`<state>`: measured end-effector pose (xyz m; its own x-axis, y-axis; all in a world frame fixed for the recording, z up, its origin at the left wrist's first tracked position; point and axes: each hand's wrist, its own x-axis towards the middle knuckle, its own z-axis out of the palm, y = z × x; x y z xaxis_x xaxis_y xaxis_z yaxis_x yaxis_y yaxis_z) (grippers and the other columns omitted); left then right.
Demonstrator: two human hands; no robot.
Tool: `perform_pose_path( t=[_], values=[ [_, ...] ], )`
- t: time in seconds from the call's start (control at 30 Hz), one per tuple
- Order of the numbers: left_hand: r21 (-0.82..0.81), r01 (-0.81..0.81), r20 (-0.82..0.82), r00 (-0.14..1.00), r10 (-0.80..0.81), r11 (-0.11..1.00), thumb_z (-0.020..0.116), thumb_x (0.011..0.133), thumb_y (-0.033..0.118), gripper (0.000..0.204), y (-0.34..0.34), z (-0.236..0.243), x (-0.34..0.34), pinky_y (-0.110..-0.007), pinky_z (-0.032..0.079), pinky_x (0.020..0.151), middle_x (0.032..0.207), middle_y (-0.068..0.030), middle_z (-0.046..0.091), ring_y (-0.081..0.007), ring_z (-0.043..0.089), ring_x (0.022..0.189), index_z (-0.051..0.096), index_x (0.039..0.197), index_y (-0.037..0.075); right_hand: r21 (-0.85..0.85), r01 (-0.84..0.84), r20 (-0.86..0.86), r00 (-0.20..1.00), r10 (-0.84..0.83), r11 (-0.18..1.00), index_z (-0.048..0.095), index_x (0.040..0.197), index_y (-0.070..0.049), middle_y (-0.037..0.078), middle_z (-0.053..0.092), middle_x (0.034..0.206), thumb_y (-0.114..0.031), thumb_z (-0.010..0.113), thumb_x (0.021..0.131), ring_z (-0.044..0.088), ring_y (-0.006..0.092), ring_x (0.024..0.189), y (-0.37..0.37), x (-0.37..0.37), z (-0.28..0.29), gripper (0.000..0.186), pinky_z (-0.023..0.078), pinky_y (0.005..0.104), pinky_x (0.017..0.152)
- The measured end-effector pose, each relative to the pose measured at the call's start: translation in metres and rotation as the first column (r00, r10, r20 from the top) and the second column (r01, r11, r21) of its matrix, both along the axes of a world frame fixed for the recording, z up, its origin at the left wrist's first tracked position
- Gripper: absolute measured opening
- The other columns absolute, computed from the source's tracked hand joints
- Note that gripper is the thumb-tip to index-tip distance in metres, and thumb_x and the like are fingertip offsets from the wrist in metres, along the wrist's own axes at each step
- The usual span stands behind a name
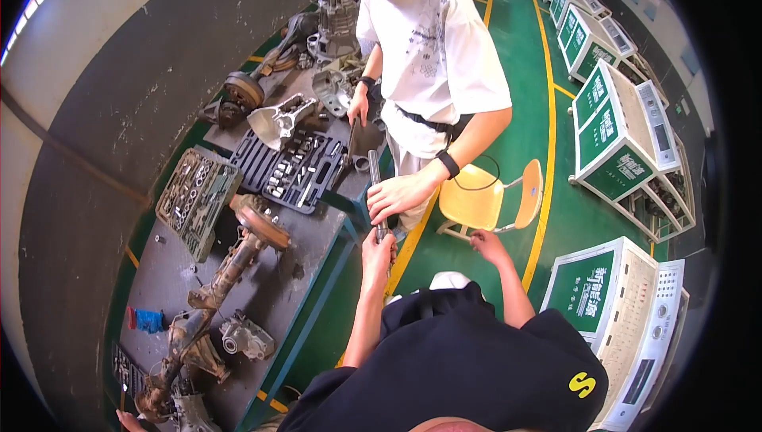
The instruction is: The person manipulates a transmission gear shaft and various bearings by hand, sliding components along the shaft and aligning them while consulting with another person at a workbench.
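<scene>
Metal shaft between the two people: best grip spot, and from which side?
Likely the near end of the metal shaft, coming from the wearer's side, fingers wrapped around: it is long and narrow, with that end toward the wearer. The left hand grips there; the co-worker's hand covers a stretch farther up.

You've got smooth, shiny metal on the bar (374,168) in your left hand (378,256), matt cloth on your shirt (452,345) at five o'clock. Half past nine: socket case (252,163), matt plastic, sockets (274,190) glossy metal; eight: axle (230,273), rough, rusty metal. Three: chair (468,202), smooth and wood-looking with slight sheen; two: floor (528,114), smooth, painted-looking.
</scene>
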<state>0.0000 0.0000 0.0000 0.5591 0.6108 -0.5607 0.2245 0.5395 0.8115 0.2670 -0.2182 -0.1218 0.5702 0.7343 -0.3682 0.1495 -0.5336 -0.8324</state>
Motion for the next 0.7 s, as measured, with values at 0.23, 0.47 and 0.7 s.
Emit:
perform_pose_path(
  t=[0.23, 0.47, 0.7],
  values=[
    [0.479, -0.164, 0.104, 0.986, 0.130, 0.862, 0.061, 0.082, 0.016, 0.068, -0.001, 0.018, 0.034, -0.035, 0.047, 0.089, 0.131, -0.0211, 0.049, -0.0281, 0.059, 0.107, 0.027, 0.140, 0.003, -0.029, 0.066, 0.135, 0.989, -0.062, 0.997, 0.059, 0.109, 0.003, 0.011, 0.067, 0.086, -0.014, 0.055, 0.086, 0.063, 0.0167, 0.071, -0.037, 0.013, 0.013, 0.029, 0.050, 0.0292, 0.065],
    [0.553, 0.252, -0.514, 0.853, 0.087, 0.794, 0.058, 0.080, 0.031, 0.055, -0.024, -0.132, -0.018, -0.039, 0.042, 0.097, 0.124, -0.0218, 0.055, -0.0329, 0.053, 0.116, 0.049, 0.127, 0.004, -0.081, 0.045, 0.013, 0.999, -0.044, 0.996, 0.057, 0.110, 0.000, 0.008, 0.066, 0.089, -0.014, 0.055, 0.087, 0.061, 0.0153, 0.067, -0.069, 0.048, -0.022, 0.027, 0.049, 0.0285, 0.060],
    [0.147, -0.100, -0.926, 0.335, 0.172, 0.984, 0.052, 0.079, 0.030, 0.034, -0.246, -0.344, -0.230, -0.041, 0.044, 0.049, 0.061, -0.0122, 0.060, -0.0268, 0.059, 0.054, 0.064, 0.069, 0.000, -0.127, -0.247, -0.071, 0.968, 0.240, 0.961, 0.059, 0.110, 0.001, 0.011, 0.067, 0.092, -0.017, 0.056, 0.088, 0.063, 0.0152, 0.074, -0.062, 0.081, -0.057, 0.028, 0.052, 0.0293, 0.067]
  ],
)
